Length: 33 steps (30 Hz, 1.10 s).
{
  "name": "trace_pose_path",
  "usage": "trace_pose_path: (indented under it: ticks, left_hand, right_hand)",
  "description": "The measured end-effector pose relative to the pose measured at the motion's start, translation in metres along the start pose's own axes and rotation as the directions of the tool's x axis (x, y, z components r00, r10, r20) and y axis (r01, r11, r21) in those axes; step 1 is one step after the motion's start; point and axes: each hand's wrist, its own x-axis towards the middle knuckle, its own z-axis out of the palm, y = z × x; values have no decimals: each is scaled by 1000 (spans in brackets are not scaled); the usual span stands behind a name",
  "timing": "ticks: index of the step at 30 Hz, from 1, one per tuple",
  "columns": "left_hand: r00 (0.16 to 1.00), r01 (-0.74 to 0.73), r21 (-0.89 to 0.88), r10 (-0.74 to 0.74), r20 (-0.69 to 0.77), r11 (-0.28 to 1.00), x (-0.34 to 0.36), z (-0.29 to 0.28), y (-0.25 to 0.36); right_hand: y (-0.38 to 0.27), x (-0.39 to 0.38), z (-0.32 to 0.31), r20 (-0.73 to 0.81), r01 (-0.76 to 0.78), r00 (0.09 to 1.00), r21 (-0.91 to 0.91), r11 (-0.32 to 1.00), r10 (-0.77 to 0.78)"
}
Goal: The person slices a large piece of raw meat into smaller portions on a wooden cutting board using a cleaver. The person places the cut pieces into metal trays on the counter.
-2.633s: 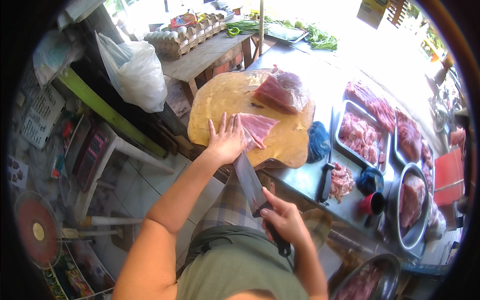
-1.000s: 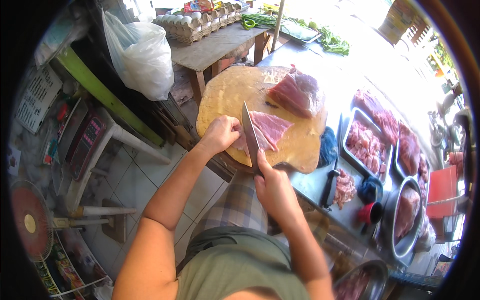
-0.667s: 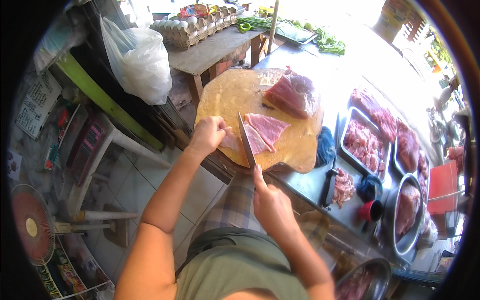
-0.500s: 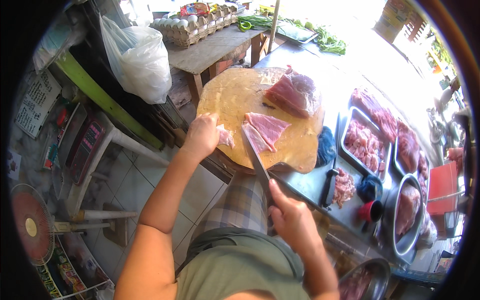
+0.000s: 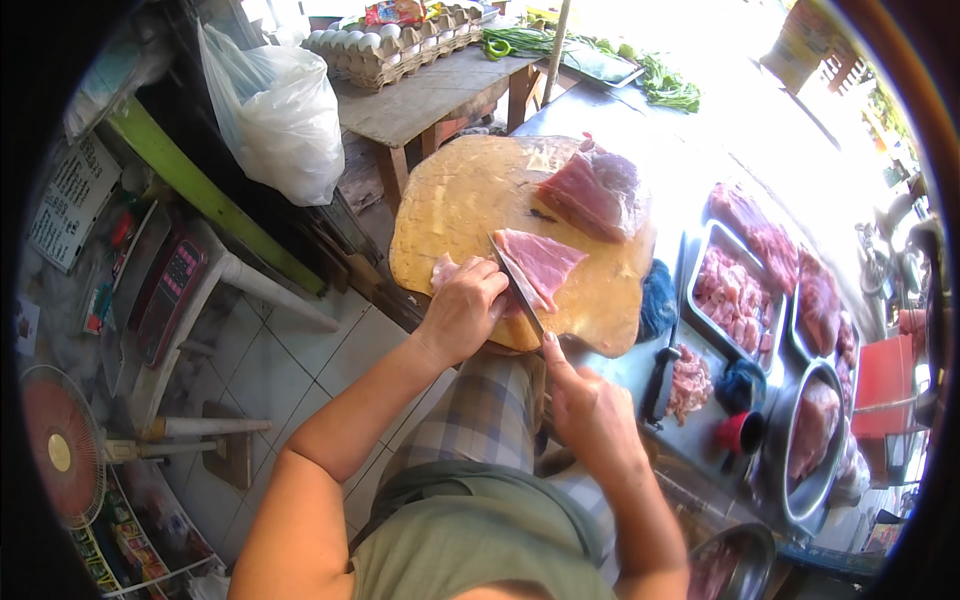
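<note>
My left hand [image 5: 468, 312] is closed on a pale strip of meat [image 5: 443, 270] at the near left of the round wooden board [image 5: 440, 200], just left of the blade. My right hand [image 5: 585, 405] grips a long knife [image 5: 522, 292], index finger along it; the handle is hidden in the fist. The blade lies against the left edge of a pink, triangular slice [image 5: 545, 265]. A thick chunk of red meat [image 5: 590, 195] rests at the back right of the board.
Metal counter [image 5: 630, 380] with trays of meat [image 5: 730, 300], bowl [image 5: 815, 445], black-handled tool [image 5: 660, 390], blue cloths [image 5: 655, 300], red cup [image 5: 732, 433]. Behind: egg trays [image 5: 400, 45], greens [image 5: 665, 85] on supports. Left: hanging bag [image 5: 280, 130], scale [image 5: 170, 290], fan [image 5: 65, 450].
Since half a second ago, my left hand has moved right and toward me with the strip, up beside the blade. The knife and my right hand have shifted slightly rightward; the slice too.
</note>
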Motion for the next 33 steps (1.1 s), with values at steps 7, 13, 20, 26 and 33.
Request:
trace_pose_path:
  ticks: [7,13,20,26,33]
  left_hand:
    - [1000,-27,-59,27,7,998,3,5,-5]
    - [993,-10,16,8,119,1000,2,-12,-4]
    - [992,-90,-176,73,-103,980,13,12,16]
    - [995,-70,-111,61,-77,991,13,26,12]
    - [994,-79,-123,69,-81,989,14,29,10]
  right_hand:
    - [3,75,28,-147,87,987,176,980,-62]
    - [0,22,4,63,-67,996,119,991,60]
    - [33,-17,-55,1,-42,999,255,966,43]
    - [48,-10,-52,117,-72,992,238,969,45]
    - [51,4,-44,85,0,996,275,961,-24]
